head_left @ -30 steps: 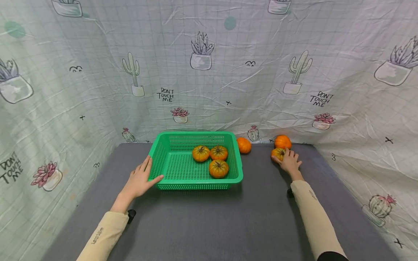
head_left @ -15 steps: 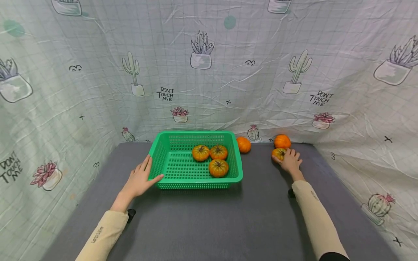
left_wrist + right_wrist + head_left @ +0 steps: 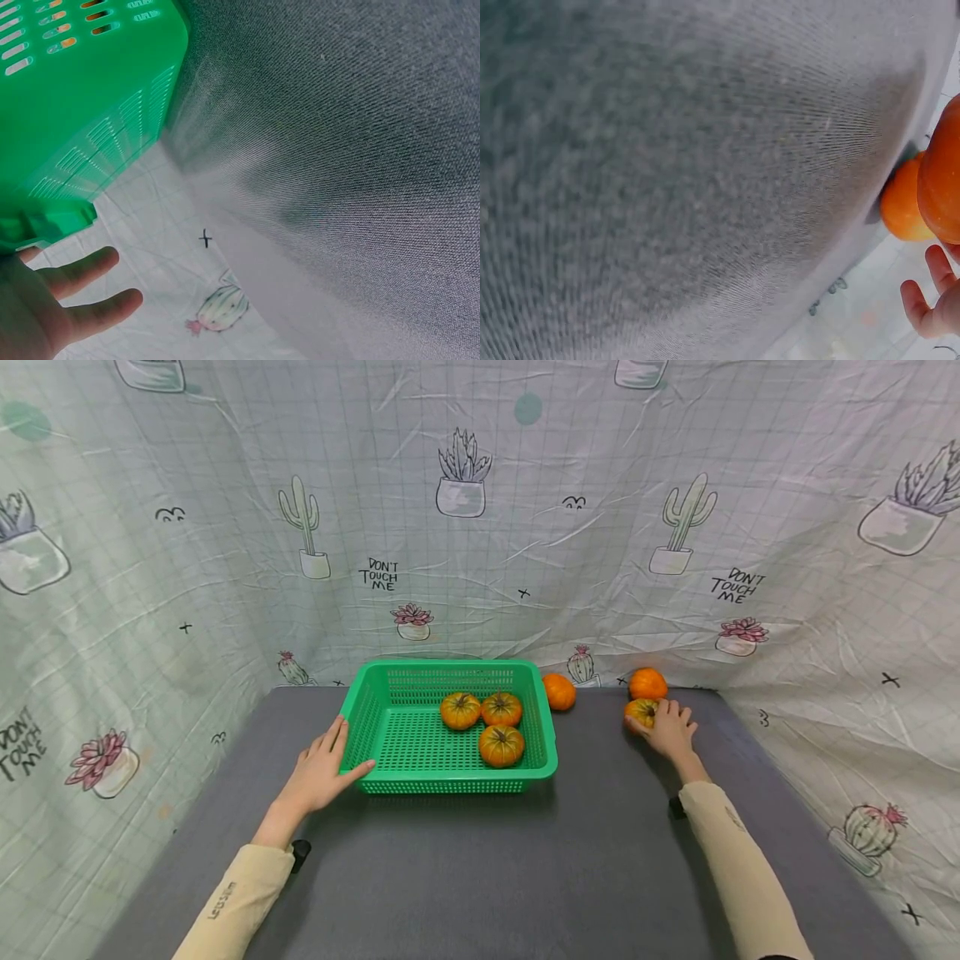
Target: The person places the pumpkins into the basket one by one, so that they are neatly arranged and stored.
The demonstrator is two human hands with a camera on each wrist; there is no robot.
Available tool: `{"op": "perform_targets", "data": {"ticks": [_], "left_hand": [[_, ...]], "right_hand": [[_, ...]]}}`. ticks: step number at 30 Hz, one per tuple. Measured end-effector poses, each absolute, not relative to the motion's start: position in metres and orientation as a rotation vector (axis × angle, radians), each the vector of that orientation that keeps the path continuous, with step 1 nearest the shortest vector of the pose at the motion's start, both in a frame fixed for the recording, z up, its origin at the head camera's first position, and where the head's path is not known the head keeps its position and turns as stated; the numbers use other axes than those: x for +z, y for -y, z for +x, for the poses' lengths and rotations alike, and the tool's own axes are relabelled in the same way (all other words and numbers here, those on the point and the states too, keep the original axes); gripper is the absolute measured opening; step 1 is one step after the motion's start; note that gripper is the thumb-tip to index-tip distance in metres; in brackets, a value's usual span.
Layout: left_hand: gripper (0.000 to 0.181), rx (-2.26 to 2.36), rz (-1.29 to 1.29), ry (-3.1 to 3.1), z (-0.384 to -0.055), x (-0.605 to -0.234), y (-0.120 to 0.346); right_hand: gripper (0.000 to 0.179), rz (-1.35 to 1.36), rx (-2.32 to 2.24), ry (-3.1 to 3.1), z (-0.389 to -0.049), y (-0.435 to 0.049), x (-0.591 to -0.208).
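Observation:
My left hand [image 3: 318,772] lies with straight, spread fingers at the left rim of a green plastic basket [image 3: 450,776]; the left wrist view shows its fingers [image 3: 105,311] beside the basket's wall [image 3: 90,97]. Three small ribbed pumpkins [image 3: 502,746], orange with greenish-brown tops, sit in the basket's right half. At the back right, my right hand [image 3: 671,735] holds another small pumpkin [image 3: 640,712] between thumb and index finger, its other fingers spread. This pumpkin [image 3: 943,176] looms at the right wrist view's edge, with the hand [image 3: 937,304] below it.
An orange pumpkin [image 3: 648,683] stands right behind the held one. Another orange pumpkin [image 3: 559,692] is against the basket's right side. A grey cloth covers the table [image 3: 480,868]. A cactus-print sheet [image 3: 525,552] hangs behind and along both sides.
My right forearm has swung slightly to the right, while the hand keeps to the same pumpkin. The left hand and basket stay in place.

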State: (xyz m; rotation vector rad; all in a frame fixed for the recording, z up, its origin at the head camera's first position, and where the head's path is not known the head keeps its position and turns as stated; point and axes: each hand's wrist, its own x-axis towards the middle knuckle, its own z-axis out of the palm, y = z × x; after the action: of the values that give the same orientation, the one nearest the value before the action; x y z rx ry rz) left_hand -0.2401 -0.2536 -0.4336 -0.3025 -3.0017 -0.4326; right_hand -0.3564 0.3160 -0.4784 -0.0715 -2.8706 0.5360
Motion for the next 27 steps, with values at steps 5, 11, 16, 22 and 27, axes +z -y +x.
{"op": "perform_targets", "data": {"ticks": [5, 11, 16, 22, 27], "left_hand": [[0.092, -0.442, -0.312, 2.98, -0.239, -0.434, 0.254], [0.093, -0.459, -0.326, 2.949, -0.238, -0.435, 0.254], [0.094, -0.466, -0.316, 2.972, -0.236, -0.435, 0.254], [0.092, -0.44, -0.313, 3.004, -0.237, -0.434, 0.254], [0.092, -0.445, -0.316, 3.004, -0.239, -0.433, 0.253]], "right_hand": [[0.078, 0.004, 0.5, 2.876, -0.353, -0.311, -0.472], [0.08, 0.111, 0.47, 2.867, -0.349, -0.298, -0.457], [0.076, 0.208, 0.513, 2.842, -0.346, -0.281, -0.443], [0.072, 0.312, 0.541, 2.791, -0.341, -0.258, -0.425], [0.069, 0.404, 0.541, 2.751, -0.336, -0.24, -0.411]]}}
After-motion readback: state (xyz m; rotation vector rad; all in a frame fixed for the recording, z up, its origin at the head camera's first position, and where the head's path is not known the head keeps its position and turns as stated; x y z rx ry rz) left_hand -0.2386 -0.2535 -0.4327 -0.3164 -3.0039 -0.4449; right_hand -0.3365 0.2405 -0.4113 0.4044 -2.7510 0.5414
